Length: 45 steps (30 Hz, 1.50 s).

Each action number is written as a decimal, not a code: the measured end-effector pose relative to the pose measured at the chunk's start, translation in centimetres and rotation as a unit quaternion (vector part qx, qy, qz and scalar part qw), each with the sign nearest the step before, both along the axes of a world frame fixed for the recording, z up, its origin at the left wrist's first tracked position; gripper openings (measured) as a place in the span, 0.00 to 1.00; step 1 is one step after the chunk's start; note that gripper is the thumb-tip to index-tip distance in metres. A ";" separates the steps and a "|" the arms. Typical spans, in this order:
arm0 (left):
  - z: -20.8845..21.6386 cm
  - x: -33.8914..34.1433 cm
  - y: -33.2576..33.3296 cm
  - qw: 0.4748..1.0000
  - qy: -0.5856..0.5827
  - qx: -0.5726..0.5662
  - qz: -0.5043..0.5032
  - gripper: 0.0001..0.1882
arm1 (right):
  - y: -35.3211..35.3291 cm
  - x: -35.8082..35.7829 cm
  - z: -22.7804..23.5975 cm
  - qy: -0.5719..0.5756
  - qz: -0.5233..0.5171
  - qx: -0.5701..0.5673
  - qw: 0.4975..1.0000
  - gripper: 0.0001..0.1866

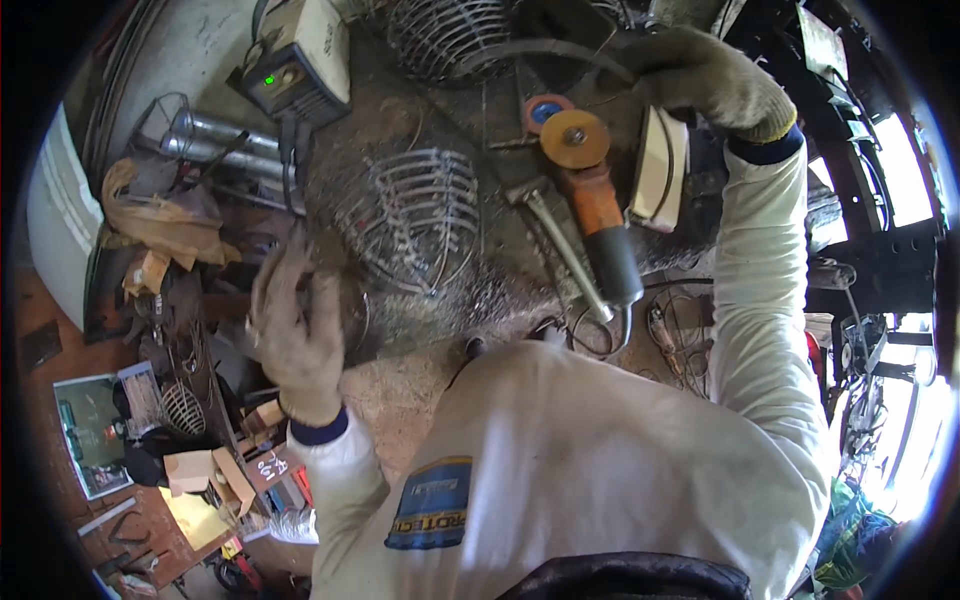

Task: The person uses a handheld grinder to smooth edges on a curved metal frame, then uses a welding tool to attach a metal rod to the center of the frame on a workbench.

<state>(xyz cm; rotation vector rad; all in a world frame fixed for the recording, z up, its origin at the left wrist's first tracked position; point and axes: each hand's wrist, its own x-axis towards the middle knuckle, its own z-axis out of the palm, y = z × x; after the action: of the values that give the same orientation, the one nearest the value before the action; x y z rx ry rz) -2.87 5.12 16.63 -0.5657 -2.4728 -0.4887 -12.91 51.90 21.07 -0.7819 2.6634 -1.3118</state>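
Observation:
My left hand (300,345), in a tan knit glove, is held beside the bench with its fingers stretched out and nothing visible in it. Just beyond it on the bench lies a wire cage (425,215) of bent metal rods. At the far right, my gloved right hand (715,80) has its fingers curled at the end of a curved grey strip (545,48); blur hides the exact grip. Nearer to me than that hand rests an orange angle grinder (595,205) with a tan disc, next to a metal bar (565,250) and a cream, block-like piece (660,165).
A box-shaped machine (300,65) with a green light stands at the far left. Shiny metal cylinders (225,145) and brown cloth (165,215) lie near it. Another wire cage (450,35) is at the back. Cables (670,335) trail below the bench edge; open cardboard boxes (210,475) sit lower left.

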 end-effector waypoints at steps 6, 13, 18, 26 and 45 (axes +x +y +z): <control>0.5 -1.4 1.3 0.988 0.022 -0.066 -0.136 0.18 | -15.9 3.0 0.4 -0.164 0.182 0.149 0.958 0.19; -4.9 -1.4 -6.1 0.935 -0.297 0.161 -0.111 0.12 | -18.2 3.3 -8.6 -0.059 0.026 0.005 0.998 0.28; -10.5 -1.6 -9.8 0.847 -0.401 0.343 -0.059 0.14 | -20.9 9.9 -15.4 -0.177 -0.106 -0.097 0.974 0.29; -15.8 -1.0 -7.5 0.907 -0.304 0.289 -0.044 0.13 | -23.0 11.2 -20.4 -0.125 -0.280 0.043 0.951 0.23; -18.9 -1.2 -5.5 0.977 -0.099 0.168 0.083 0.12 | -22.7 9.3 -22.5 -0.033 -0.253 0.025 0.967 0.25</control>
<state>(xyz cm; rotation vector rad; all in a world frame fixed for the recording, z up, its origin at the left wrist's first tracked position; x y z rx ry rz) -4.05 -0.38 -2.25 -0.1790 -2.5150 -0.9091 -3.62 29.24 -1.40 -0.0389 2.9372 -1.3143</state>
